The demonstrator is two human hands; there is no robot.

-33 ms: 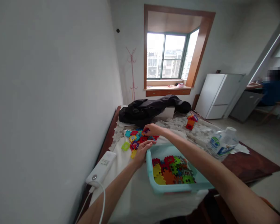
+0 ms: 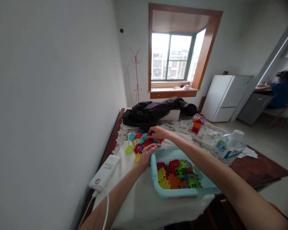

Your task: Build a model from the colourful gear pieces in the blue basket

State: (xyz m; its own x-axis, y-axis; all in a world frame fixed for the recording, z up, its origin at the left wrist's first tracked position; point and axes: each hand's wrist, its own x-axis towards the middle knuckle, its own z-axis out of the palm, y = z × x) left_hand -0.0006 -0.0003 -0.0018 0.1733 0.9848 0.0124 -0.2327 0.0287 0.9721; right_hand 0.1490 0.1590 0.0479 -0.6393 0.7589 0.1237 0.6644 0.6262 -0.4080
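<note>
The right hand [image 2: 157, 131] has its fingers close together at the pile of bright toy building pieces [image 2: 137, 141] on the desk [image 2: 261, 167]; I can't tell if they hold one. The left hand [image 2: 145, 157] is by the pale blue tub [image 2: 177, 193], and I can't tell if its fingers grip anything. More toothed pieces [image 2: 174, 181] lie inside.

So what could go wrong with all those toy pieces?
The right forearm reaches across the light-blue bin, so it might bump it. Colourful pieces lie loose beside the right hand and could scatter. The white cord runs close to the left forearm and might snag.
</note>
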